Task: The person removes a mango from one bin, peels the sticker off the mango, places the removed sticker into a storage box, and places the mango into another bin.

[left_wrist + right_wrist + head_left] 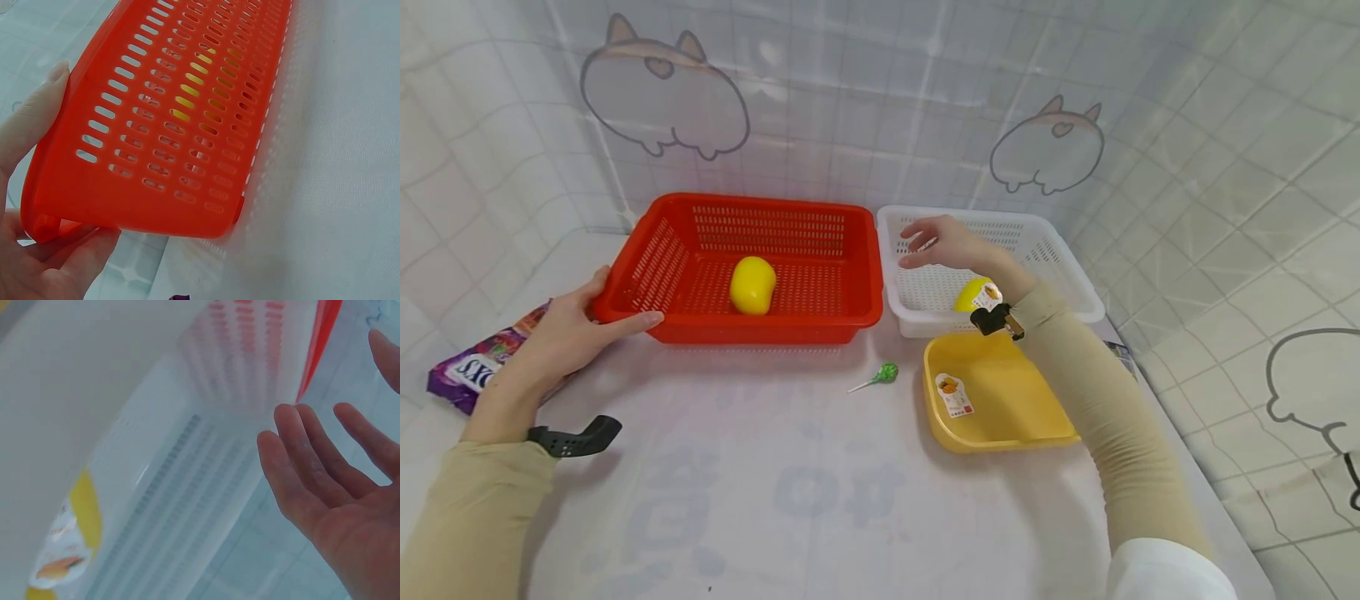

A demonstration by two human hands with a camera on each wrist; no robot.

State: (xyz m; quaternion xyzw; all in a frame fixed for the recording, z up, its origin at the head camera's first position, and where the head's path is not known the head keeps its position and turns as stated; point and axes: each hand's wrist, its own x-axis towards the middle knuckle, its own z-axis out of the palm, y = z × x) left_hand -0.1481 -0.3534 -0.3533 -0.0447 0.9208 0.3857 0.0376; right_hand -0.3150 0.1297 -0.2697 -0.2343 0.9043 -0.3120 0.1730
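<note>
My left hand (567, 333) grips the left corner of a red plastic basket (760, 322), its thumb lying along the front rim. From the left wrist view, fingers (94, 250) hook around the rim at the basket's end. Inside the red basket lies a yellow mango (752, 285), partly seen through the slots. Above a white slotted basket (917, 320) hovers my right hand (951, 242), fingers loosely bent and spread, holding nothing. Another yellow mango (967, 293) bearing a white sticker lies in the white basket, partly behind the right wrist.
A yellow plastic tub (1000, 408) with a fruit sticker stands before the white basket, under the right forearm. Between tub and red basket lies a green-wrapped lollipop (887, 372). A purple snack bag (463, 371) lies behind the left wrist. Tiled-pattern sheeting (850, 100) rises behind the baskets.
</note>
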